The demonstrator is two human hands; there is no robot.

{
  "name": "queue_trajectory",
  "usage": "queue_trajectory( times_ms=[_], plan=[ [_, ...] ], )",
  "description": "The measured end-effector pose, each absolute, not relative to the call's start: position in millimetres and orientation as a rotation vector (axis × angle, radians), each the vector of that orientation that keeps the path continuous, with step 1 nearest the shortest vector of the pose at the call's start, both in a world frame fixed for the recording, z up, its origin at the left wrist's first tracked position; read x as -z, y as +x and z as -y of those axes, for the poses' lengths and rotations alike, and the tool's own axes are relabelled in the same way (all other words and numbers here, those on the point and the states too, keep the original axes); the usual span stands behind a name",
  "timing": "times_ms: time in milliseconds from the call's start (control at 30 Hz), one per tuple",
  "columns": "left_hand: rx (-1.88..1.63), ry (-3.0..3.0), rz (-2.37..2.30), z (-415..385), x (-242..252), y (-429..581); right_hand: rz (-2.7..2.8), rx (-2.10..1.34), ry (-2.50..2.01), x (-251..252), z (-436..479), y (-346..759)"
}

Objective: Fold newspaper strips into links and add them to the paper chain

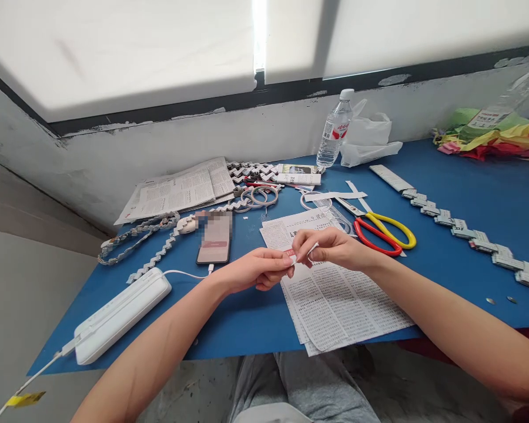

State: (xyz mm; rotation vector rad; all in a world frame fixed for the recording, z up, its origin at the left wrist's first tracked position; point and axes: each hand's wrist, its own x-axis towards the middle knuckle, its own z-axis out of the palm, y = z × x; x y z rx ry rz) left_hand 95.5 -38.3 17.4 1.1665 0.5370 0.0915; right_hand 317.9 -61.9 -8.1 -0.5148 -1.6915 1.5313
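Observation:
My left hand (258,271) and my right hand (330,247) meet above the blue table (467,200), both pinching one small folded strip of paper (300,254) between their fingertips. The strip is white with a bit of red at its left end. Under the hands lies a stack of newspaper sheets (335,299) that hangs over the table's near edge. Red and yellow scissors (379,230) lie just right of my right hand.
A phone (214,238) on a white cable and a white power bank (121,314) lie at the left. Folded paper chains (462,226) run across the right and left, with rings (264,195), open newspapers (180,191), a water bottle (335,130), a plastic bag and coloured paper (498,141) behind.

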Motion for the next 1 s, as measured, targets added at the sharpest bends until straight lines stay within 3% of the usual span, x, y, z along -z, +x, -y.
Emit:
queue_trajectory(
  times_ms=[167,300,433,533,733,1000],
  plan=[
    [-0.06,1.252,-0.517,39.6,-18.2,95.3,1.62,-1.604,-0.533,10.6,63.2,314.8],
    [-0.019,1.417,-0.577,40.9,-18.8,96.1,1.683,-1.69,-0.812,2.9,65.7,314.1],
    [0.0,1.59,-0.656,39.7,-18.9,95.6,1.872,-1.526,-1.071,-2.8,64.7,315.1],
    [0.007,1.698,-0.709,39.2,-18.9,94.9,1.923,-1.408,-1.113,-0.2,63.4,313.9],
    [-0.08,1.806,-0.695,42.2,-15.3,95.9,1.78,-1.623,-1.181,4.6,68.2,304.8],
    [-0.183,2.03,-0.723,42.7,-12.7,97.1,1.683,-1.527,-1.169,3.6,71.2,301.3]
  ],
)
